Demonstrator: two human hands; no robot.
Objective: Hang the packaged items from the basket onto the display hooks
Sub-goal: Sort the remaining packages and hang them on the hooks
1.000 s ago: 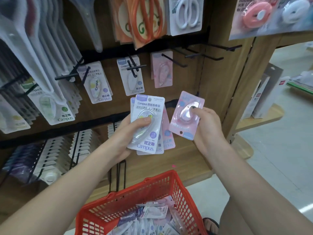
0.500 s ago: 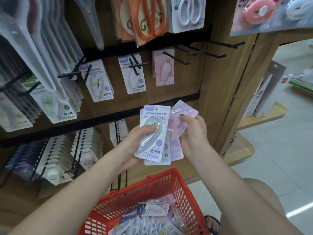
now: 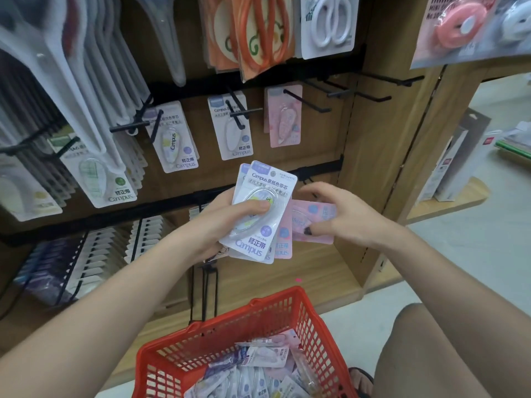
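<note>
Left hand [image 3: 230, 216] clamps white pack fan [image 3: 260, 214] under thumb, right hand [image 3: 339, 214] pinches pink pack [image 3: 319, 222] just beside it; advise freeing hang-hole, then threading pink-row hook [image 3: 307, 101] above.

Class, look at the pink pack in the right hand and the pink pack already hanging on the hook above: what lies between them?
In the head view, only bare wooden backboard and a black rail separate the held pink pack from the hanging pink pack.
</note>
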